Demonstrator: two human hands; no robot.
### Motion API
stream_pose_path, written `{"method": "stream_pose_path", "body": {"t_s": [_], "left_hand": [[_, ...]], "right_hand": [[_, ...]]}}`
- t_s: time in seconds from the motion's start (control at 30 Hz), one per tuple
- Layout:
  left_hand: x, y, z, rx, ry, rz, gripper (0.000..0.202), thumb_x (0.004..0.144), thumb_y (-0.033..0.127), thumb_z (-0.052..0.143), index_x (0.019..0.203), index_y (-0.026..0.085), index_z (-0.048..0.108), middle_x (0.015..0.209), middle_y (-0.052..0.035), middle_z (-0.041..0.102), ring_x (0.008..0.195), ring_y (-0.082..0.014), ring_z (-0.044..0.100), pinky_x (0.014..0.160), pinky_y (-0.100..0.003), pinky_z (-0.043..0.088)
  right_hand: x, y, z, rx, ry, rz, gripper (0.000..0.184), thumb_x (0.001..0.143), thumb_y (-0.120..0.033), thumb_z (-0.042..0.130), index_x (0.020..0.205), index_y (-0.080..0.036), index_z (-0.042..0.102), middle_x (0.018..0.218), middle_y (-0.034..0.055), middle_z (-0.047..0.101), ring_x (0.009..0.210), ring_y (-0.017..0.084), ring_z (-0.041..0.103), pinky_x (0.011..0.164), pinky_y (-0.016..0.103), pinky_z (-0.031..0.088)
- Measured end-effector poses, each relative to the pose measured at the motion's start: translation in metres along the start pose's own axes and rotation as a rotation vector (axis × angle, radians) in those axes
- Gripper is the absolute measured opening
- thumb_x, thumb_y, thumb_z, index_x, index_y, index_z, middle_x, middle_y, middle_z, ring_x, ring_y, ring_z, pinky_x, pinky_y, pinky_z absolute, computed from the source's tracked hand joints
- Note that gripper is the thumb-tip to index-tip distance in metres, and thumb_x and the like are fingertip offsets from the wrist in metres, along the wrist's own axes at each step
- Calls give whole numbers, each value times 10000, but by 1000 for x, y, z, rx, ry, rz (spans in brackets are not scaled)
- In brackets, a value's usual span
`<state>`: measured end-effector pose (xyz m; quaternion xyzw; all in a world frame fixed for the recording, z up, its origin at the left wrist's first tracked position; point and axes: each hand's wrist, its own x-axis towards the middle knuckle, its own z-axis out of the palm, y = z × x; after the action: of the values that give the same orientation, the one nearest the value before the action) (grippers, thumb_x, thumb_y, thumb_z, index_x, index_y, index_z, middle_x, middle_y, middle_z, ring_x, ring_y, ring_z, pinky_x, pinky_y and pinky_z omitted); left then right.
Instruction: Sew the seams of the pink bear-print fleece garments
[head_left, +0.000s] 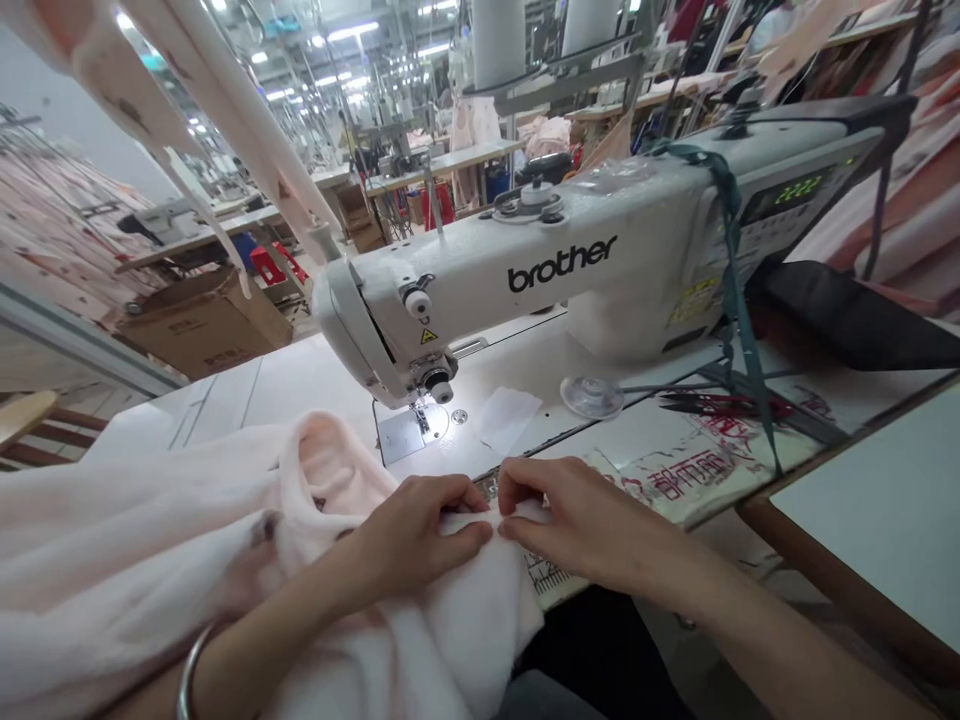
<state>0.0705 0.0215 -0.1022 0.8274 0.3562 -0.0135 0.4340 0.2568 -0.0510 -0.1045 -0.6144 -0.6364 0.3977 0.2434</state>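
Soft pale pink fleece fabric (337, 590) with a few dark spots spreads over the left of the table and hangs off the front edge. My left hand (420, 535) pinches its edge between thumb and fingers. Close beside it, my right hand (566, 515) grips the same edge, thumb and fingers pressed together. Both hands are at the table's front, below the needle area. Behind them stands a white sewing machine (480, 280), its lamp lighting the presser foot (422, 418) and needle plate (401, 436). The fabric lies apart from the foot.
A small white scrap (511, 418) and a clear round plastic piece (592, 397) lie under the machine arm. Red-handled scissors (720, 404) rest to the right, near a hanging green strip (739, 290). Beyond the table are a cardboard box (210, 325) and a wooden stool (26, 415).
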Motion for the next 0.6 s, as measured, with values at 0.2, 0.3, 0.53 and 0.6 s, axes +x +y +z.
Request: {"method": "stream_pose_path", "body": {"t_s": [0.2,0.3,0.53,0.6], "left_hand": [[-2,5,1,-18,35,19,137,786,230,548,869,169,638,756,26,629,643,-91,476,598,-208,330],[-3,3,0,-3,45,40,153,799,250,551,897,178,643,769,22,630,656,-96,483,600,-205,338],[-5,-15,-5,85,73,15,233,834,390,543,913,201,653,813,10,653,695,-113,531,630,-216,357],[0,-20,-10,82,125,-37,240,834,393,526,847,190,653,764,10,646,690,-116,540,620,-218,356]], "right_hand": [[-2,9,-15,158,-177,71,258,747,-333,657,997,-277,636,914,-38,623,864,152,559,682,230,387],[-1,9,-11,113,-170,53,96,764,-291,620,829,-231,656,758,-44,619,723,130,555,597,226,362],[10,10,6,104,-116,57,107,820,-257,545,784,-190,619,716,-25,638,620,115,548,558,220,364],[25,8,5,78,-131,31,106,826,-257,530,786,-184,595,737,-11,644,607,116,545,545,221,365]]}}
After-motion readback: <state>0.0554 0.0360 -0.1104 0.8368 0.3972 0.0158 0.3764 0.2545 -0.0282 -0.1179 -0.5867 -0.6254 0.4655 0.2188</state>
